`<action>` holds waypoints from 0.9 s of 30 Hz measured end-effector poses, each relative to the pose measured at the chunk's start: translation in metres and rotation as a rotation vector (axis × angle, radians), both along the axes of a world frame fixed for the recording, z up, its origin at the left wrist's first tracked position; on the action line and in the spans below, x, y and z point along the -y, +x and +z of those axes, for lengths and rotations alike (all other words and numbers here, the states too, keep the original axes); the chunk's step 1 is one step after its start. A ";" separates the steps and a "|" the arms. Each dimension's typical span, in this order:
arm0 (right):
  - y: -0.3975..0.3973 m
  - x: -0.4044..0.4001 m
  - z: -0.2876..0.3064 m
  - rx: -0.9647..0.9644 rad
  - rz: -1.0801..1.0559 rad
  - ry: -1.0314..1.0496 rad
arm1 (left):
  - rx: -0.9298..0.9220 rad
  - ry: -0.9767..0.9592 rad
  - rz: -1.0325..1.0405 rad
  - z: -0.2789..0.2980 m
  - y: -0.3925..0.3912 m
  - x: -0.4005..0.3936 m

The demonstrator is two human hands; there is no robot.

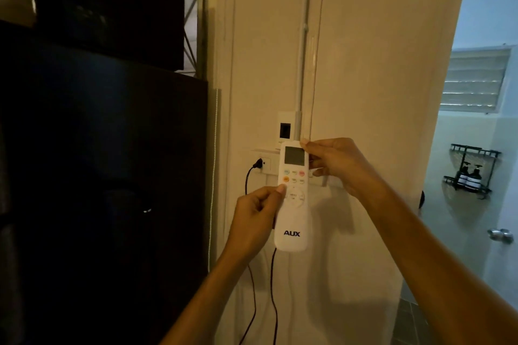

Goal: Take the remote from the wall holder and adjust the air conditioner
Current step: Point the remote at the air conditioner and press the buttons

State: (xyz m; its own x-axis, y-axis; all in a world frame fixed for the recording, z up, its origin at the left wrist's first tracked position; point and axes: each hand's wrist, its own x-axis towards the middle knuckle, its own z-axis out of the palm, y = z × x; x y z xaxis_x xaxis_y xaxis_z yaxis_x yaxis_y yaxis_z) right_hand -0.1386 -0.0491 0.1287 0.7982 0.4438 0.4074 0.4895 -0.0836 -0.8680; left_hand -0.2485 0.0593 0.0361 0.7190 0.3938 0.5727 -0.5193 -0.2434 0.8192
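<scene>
While the right hand [333,165] is pinching the top edge of the white remote [293,199], held upright just off the wall, the left hand [256,217] is closing around its side, thumb nearing the orange button; steadying it first would help.

Cream wall [364,64], dark cabinet [98,176] adj.

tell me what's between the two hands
The white remote. The right hand pinches its top corner, and the left hand holds its left edge, thumb by the buttons, in the head view.
</scene>
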 end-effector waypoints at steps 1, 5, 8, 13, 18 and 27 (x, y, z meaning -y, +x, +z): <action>-0.014 -0.004 -0.002 0.004 -0.006 0.006 | 0.005 0.004 0.021 0.000 -0.011 -0.005; -0.081 -0.021 -0.024 0.018 -0.013 0.024 | 0.010 0.004 0.087 -0.004 -0.057 -0.028; -0.134 -0.035 -0.054 0.051 -0.024 0.035 | 0.030 0.014 0.086 -0.010 -0.097 -0.044; -0.210 -0.058 -0.092 -0.006 -0.045 0.086 | 0.043 0.038 0.071 -0.021 -0.162 -0.068; -0.266 -0.074 -0.103 -0.035 -0.021 0.138 | 0.057 -0.005 0.054 -0.025 -0.212 -0.082; -0.313 -0.089 -0.092 -0.034 -0.010 0.281 | 0.130 -0.031 0.057 -0.005 -0.255 -0.088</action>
State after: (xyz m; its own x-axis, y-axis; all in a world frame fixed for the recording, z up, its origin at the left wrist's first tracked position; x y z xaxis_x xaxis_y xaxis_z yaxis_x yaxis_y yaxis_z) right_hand -0.4513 0.0394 0.0365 0.8173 0.3092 0.4862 0.4600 0.1581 -0.8738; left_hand -0.5035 0.1469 0.0307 0.6154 0.4506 0.6467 -0.6080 -0.2508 0.7533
